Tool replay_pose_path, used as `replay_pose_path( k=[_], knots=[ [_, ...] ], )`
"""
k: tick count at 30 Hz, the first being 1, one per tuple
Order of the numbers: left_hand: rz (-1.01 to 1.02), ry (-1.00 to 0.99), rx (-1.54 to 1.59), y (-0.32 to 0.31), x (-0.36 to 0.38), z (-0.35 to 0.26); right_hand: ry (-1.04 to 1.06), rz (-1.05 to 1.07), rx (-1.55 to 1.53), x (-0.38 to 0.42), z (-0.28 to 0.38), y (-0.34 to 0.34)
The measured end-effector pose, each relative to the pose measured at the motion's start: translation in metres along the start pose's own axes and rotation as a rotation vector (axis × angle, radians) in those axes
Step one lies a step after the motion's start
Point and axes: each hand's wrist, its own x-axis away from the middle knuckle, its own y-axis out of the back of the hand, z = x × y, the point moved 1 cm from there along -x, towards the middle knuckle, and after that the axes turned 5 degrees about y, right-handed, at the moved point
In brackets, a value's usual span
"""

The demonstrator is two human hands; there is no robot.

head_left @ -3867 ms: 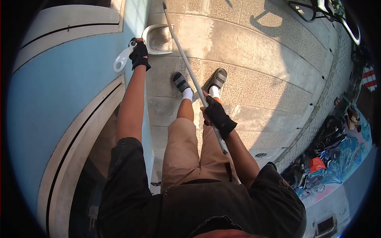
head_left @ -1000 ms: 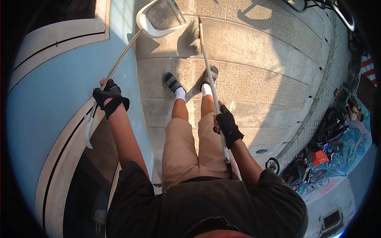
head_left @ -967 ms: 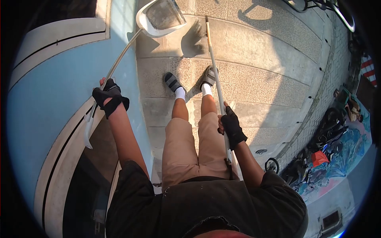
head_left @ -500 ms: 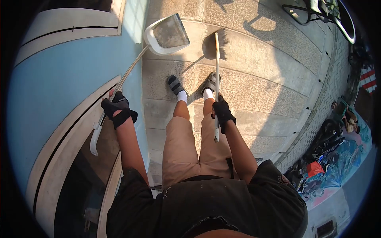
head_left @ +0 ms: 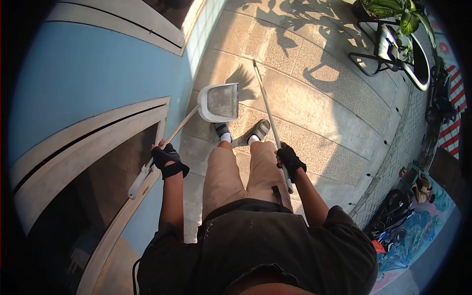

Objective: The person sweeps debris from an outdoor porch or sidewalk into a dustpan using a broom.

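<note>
My left hand (head_left: 167, 158), in a black fingerless glove, is closed round the handle of a long-handled dustpan (head_left: 219, 102). The pan, white-rimmed with a grey inside, hangs over my left foot and partly covers its sandal. A black fingerless glove also covers my right hand (head_left: 288, 160), which is wrapped round the pale stick of a broom (head_left: 267, 105). The stick slants up and left from my hand. Dark bristles show beside the pan's right edge, blurred, partly hidden behind the pan.
A blue wall (head_left: 108, 64) with framed windows runs along the left. Tiled paving (head_left: 314, 118) lies around my sandalled feet. At the upper right stand a black-framed chair (head_left: 386, 49) and a leafy plant (head_left: 408, 22). Motorbikes and a painted mural are at the right.
The dustpan has come down and nearer my feet. The broom stick now slants left, its bristles blurred near the pan. Both hands sit lower and further right, and the view has shifted.
</note>
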Motion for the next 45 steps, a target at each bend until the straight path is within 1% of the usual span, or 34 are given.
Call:
replay_pose_path(
  k=[1, 3, 5, 7, 10, 12, 13, 15, 17, 18, 19, 21, 24, 25, 26, 27, 28, 30, 32, 33, 35, 36, 39, 40, 41, 42, 43, 44, 45],
  knots=[
    [-0.003, -0.008, 0.019, -0.002, 0.015, -0.005, 0.030, 0.001, 0.046, 0.006, 0.009, 0.011],
    [-0.139, -0.004, 0.078, -0.012, 0.037, -0.010, 0.035, -0.041, 0.075, 0.017, 0.027, 0.029],
    [-0.119, 0.011, 0.087, 0.003, 0.036, -0.007, 0.028, -0.019, 0.003, 0.020, 0.039, 0.051],
    [-0.147, -0.059, 0.100, 0.002, 0.050, -0.009, 0.021, -0.001, -0.032, 0.033, 0.064, 0.064],
    [-0.196, -0.078, 0.128, 0.001, 0.070, -0.007, 0.048, -0.033, 0.041, 0.049, 0.098, 0.069],
    [-0.228, -0.081, 0.187, 0.000, 0.079, -0.006, 0.151, 0.008, 0.256, 0.060, 0.124, 0.067],
    [-0.256, -0.080, 0.210, 0.002, 0.080, -0.005, 0.175, 0.024, 0.283, 0.054, 0.133, 0.069],
    [-0.281, -0.088, 0.241, 0.006, 0.084, -0.005, 0.226, 0.131, 0.483, 0.038, 0.152, 0.072],
    [-0.344, -0.046, 0.361, 0.014, 0.093, -0.001, 0.217, 0.144, 0.559, 0.037, 0.174, 0.055],
    [-0.337, -0.078, 0.405, 0.027, 0.083, 0.009, 0.225, 0.114, 0.665, 0.043, 0.187, 0.042],
    [-0.358, -0.083, 0.432, 0.032, 0.089, 0.007, 0.235, 0.082, 0.771, 0.048, 0.199, 0.031],
    [-0.442, -0.030, 0.486, 0.033, 0.089, 0.004, 0.227, 0.105, 0.841, 0.041, 0.220, 0.009],
    [-0.469, -0.033, 0.567, 0.047, 0.071, 0.019, 0.255, 0.144, 0.982, 0.037, 0.256, -0.026],
    [-0.467, -0.023, 0.606, 0.052, 0.072, 0.019, 0.282, 0.211, 0.996, 0.035, 0.267, -0.031],
    [-0.539, -0.015, 0.693, 0.054, 0.071, 0.022, 0.296, 0.281, 1.009, 0.032, 0.276, -0.033],
    [-0.518, 0.006, 0.663, 0.050, 0.091, 0.009, 0.308, 0.353, 1.018, 0.029, 0.285, -0.038],
    [-0.571, -0.003, 0.693, 0.054, 0.089, 0.014, 0.316, 0.421, 1.025, 0.026, 0.292, -0.047],
    [-0.652, -0.008, 0.744, 0.056, 0.094, 0.019, 0.321, 0.477, 1.114, 0.018, 0.307, -0.065],
    [-0.673, -0.044, 0.723, 0.056, 0.117, 0.019, 0.321, 0.562, 1.221, 0.011, 0.323, -0.079],
    [-0.711, -0.038, 0.748, 0.056, 0.121, 0.025, 0.307, 0.582, 1.262, 0.006, 0.330, -0.086],
    [-0.828, -0.113, 0.905, 0.057, 0.128, 0.038, 0.249, 0.646, 1.311, -0.012, 0.345, -0.102],
    [-0.880, -0.091, 0.919, 0.057, 0.137, 0.045, 0.184, 0.673, 1.351, -0.015, 0.355, -0.113],
    [-1.087, -0.062, 1.019, 0.044, 0.151, 0.084, 0.121, 0.749, 1.483, -0.047, 0.382, -0.133],
    [-1.103, -0.158, 1.121, 0.034, 0.170, 0.087, 0.125, 0.734, 1.525, -0.046, 0.392, -0.140],
    [-1.119, -0.259, 1.218, 0.020, 0.177, 0.089, 0.105, 0.760, 1.584, -0.064, 0.407, -0.151],
    [-1.105, -0.284, 1.276, 0.017, 0.189, 0.108, 0.068, 0.869, 1.595, -0.073, 0.421, -0.155],
    [-1.311, -0.204, 1.188, 0.005, 0.199, 0.117, 0.020, 0.977, 1.601, -0.080, 0.433, -0.159],
    [-1.371, -0.102, 1.226, -0.019, 0.233, 0.105, 0.006, 0.992, 1.511, -0.079, 0.446, -0.157],
    [-1.418, -0.006, 1.268, -0.040, 0.264, 0.087, -0.015, 1.019, 1.563, -0.083, 0.455, -0.166]
  ],
)
